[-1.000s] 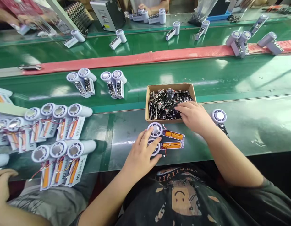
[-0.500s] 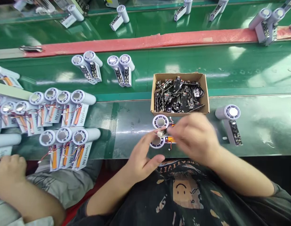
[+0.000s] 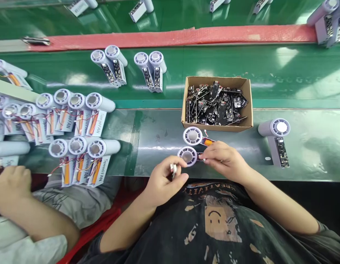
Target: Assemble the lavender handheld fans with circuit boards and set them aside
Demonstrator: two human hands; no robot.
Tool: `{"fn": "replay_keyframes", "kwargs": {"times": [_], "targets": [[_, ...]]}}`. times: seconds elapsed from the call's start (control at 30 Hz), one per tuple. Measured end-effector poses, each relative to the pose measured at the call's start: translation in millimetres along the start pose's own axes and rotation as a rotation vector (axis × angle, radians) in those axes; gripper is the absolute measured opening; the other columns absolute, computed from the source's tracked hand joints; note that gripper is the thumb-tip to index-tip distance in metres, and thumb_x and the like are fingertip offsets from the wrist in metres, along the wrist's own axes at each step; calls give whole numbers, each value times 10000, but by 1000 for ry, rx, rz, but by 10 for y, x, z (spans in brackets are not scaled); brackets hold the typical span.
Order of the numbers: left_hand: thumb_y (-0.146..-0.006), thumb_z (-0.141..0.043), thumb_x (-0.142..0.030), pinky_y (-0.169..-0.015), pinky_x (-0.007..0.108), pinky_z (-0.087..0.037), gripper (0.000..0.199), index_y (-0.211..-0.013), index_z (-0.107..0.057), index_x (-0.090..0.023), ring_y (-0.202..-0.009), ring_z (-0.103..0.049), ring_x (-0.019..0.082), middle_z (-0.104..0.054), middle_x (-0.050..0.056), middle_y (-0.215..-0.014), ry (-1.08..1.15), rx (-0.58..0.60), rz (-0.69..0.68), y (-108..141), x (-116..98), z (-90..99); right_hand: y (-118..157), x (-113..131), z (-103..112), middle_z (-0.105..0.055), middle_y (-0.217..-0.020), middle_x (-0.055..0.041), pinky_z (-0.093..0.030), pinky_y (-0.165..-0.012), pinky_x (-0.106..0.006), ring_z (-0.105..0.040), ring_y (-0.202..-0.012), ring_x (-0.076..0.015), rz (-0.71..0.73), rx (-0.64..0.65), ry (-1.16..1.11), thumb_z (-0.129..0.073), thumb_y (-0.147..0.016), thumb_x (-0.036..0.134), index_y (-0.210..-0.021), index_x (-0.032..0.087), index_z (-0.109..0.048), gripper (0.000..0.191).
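Observation:
My left hand (image 3: 161, 183) is closed around a small circuit board (image 3: 173, 169) that stands on edge between its curled fingers. Its fingertips come close to the nearer of two pale lilac handheld fans (image 3: 187, 156) lying on the bench. My right hand (image 3: 230, 161) pinches a tiny white plug (image 3: 204, 160) just right of that fan's round head. Behind it lies the second fan (image 3: 192, 136), with an orange battery (image 3: 208, 142) showing in its open handle. My right hand partly hides both handles.
A cardboard box (image 3: 218, 128) heaped with circuit boards stands behind my hands. One fan (image 3: 280, 127) with a fitted board is on the right. Several battery-fitted fans (image 3: 97, 148) crowd the left, near a co-worker's hand (image 3: 13, 183). More fans stand on the green belt (image 3: 170, 99).
My right hand has come away from the fingertips of my left and now holds a plug beside the nearer fan. The board sits inside my left hand, which has curled. My view has tilted down slightly.

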State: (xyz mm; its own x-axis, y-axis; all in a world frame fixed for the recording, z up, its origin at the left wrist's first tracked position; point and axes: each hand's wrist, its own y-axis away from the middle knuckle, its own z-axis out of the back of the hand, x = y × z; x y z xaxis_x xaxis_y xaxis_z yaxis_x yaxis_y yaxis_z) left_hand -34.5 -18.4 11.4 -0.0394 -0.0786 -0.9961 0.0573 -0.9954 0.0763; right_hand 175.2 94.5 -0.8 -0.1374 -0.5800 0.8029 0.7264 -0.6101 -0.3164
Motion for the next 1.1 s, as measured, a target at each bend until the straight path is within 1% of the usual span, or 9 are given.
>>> {"fn": "replay_keyframes", "kwargs": {"times": [0.1,0.2,0.3,0.4,0.6,0.7,0.87,0.97,1.1], "targets": [[-852,-635,-186,-515,206,-401,26,-860,-633,-211,-481,-459,77,-510,-74,-564,-463,-48,-150,10,-47,-31,14,14,-43,-766,-871,-35,-551,-743,-312,-696,-796,-166,-221,-114,-11,-610,-894,202,-981,221,-725,145],[-873,-573,-138,-626,239,-474,154,-957,-673,-219,-690,-613,130,-660,3,-839,-831,-38,-309,-102,-107,-90,14,60,-36,-765,-871,-38,-564,-700,-302,-707,-775,-170,-369,-137,-2,-589,-874,218,-976,213,-718,165],[-858,-574,-131,-575,256,-459,231,-1029,-693,-233,-716,-624,149,-636,34,-988,-1088,59,-307,-271,-174,-164,30,70,-7,-749,-826,-20,-555,-711,-307,-693,-755,-157,-207,-113,-15,-562,-851,165,-887,212,-691,141],[-832,-645,-208,-514,279,-407,195,-1011,-712,-246,-673,-606,165,-590,27,-934,-1243,193,-241,-431,-260,-228,86,34,9,-739,-828,-8,-536,-776,-341,-684,-774,-155,40,-85,14,-535,-847,114,-880,220,-648,159],[-829,-630,-195,-518,319,-337,97,-784,-714,-212,-601,-549,164,-562,22,-810,-1396,303,-283,-553,-288,-300,164,-19,-77,-706,-837,-28,-491,-699,-286,-642,-781,-161,-219,-311,208,-521,-900,168,-875,218,-605,100],[-844,-608,-152,-562,326,-339,129,-799,-717,-204,-667,-583,174,-615,22,-789,-1320,218,-440,-473,-164,-276,120,-5,-108,-696,-838,-36,-469,-700,-281,-625,-789,-169,-297,-301,239,-506,-888,175,-868,211,-608,110],[-883,-641,-158,-622,325,-332,78,-868,-705,-201,-616,-557,141,-659,-8,-715,-1259,-92,-798,-250,77,-215,16,37,-85,-706,-876,-43,-430,-676,-278,-613,-792,-174,-439,-263,273,-510,-878,168,-879,202,-623,118],[-860,-664,-124,-652,321,-328,117,-914,-701,-220,-594,-541,127,-683,-20,-721,-1188,-97,-903,-147,158,-236,-77,34,-84,-714,-900,-37,-407,-660,-281,-613,-792,-177,-506,-212,299,-527,-876,176,-892,208,-638,117],[-891,-588,-118,-665,333,-320,176,-978,-702,-220,-609,-547,142,-734,-4,-791,-1217,10,-864,-53,195,-312,-213,41,-72,-709,-912,-42,-411,-658,-289,-615,-793,-181,-539,-137,323,-531,-864,160,-898,202,-660,139]]}}
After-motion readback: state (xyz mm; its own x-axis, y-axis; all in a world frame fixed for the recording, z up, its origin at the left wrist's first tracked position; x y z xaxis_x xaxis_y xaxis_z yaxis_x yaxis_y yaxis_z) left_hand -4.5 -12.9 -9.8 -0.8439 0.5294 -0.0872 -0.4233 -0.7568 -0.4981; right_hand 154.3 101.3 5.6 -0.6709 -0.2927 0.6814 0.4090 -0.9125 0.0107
